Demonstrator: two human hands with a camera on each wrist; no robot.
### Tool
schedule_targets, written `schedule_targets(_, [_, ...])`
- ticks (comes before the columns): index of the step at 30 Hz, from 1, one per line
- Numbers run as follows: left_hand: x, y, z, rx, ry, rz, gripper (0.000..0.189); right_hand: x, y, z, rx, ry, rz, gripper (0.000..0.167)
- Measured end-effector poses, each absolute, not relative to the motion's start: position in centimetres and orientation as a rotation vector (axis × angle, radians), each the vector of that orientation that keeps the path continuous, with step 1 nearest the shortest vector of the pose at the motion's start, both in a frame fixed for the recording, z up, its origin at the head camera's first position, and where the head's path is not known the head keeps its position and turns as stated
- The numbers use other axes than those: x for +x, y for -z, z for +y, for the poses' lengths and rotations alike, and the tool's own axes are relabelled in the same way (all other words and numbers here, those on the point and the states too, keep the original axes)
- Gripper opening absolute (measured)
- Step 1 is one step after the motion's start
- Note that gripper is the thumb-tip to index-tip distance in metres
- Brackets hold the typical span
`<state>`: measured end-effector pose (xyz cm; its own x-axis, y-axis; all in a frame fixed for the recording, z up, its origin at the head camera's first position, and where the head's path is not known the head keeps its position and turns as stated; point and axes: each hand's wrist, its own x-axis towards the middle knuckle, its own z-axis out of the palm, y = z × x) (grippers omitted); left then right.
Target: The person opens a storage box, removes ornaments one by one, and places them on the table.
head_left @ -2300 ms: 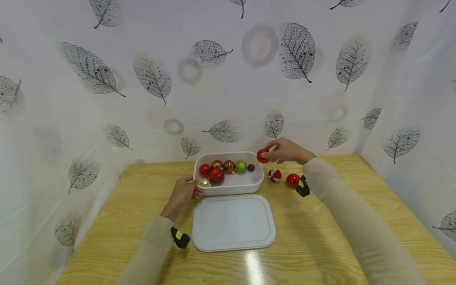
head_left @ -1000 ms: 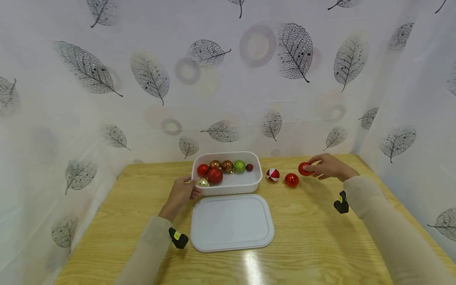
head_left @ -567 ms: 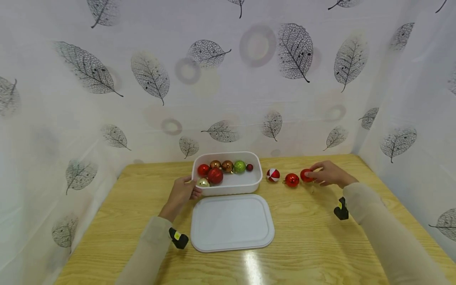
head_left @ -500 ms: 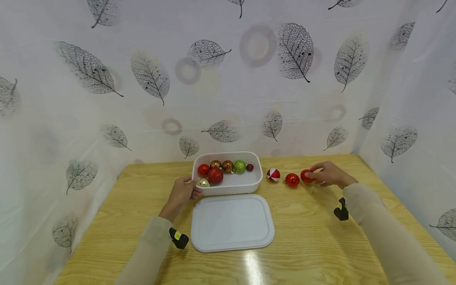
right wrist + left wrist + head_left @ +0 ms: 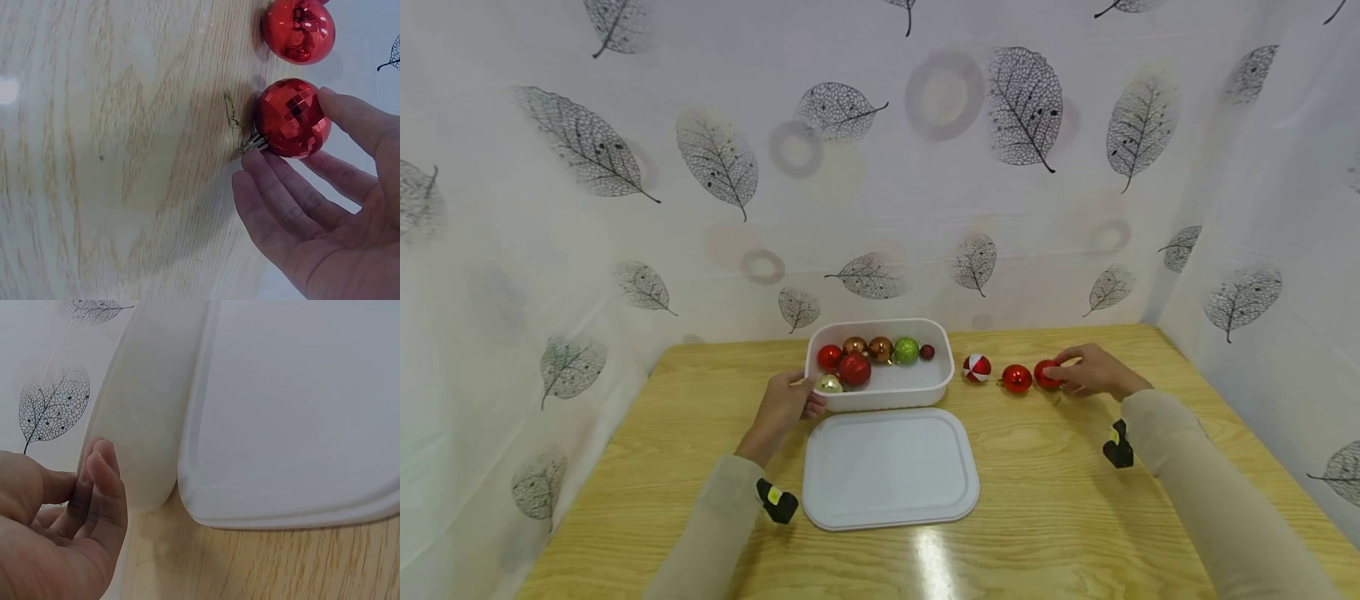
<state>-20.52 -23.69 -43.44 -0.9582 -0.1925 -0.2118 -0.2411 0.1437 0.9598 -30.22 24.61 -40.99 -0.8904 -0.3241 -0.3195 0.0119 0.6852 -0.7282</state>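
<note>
My left hand (image 5: 783, 410) grips the near left corner of a white plastic box (image 5: 880, 402), thumb and fingers at its rim. Inside the box are several Christmas baubles: red, brown-gold, pale gold, a glittery green one (image 5: 906, 350) and a small dark red one. On the right, my right hand (image 5: 1093, 372) holds a red bauble with mirror-like facets (image 5: 294, 119) between thumb and fingers, right at the table. Its gold cord trails on the wood. Next to it lies a smooth shiny red bauble (image 5: 1017, 379), then a red-and-white striped bauble (image 5: 977, 368).
A white lid (image 5: 891, 468) lies flat on the wooden table (image 5: 1045, 517) in front of the box. Behind the table hangs a pale curtain (image 5: 865, 208) printed with leaves, which also runs along both sides.
My right hand has carried the faceted red bauble from beside the box to the right, then lowered it next to the smooth red one. The left hand stays on the box.
</note>
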Motion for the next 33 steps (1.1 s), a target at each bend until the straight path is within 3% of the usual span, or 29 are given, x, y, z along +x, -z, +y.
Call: schedule_targets(33, [-20.5, 43.4, -23.8, -0.436, -1.955, 2.353, 0.043, -30.7, 37.0, 23.9, -0.344, 1.012, 2.556, 0.065])
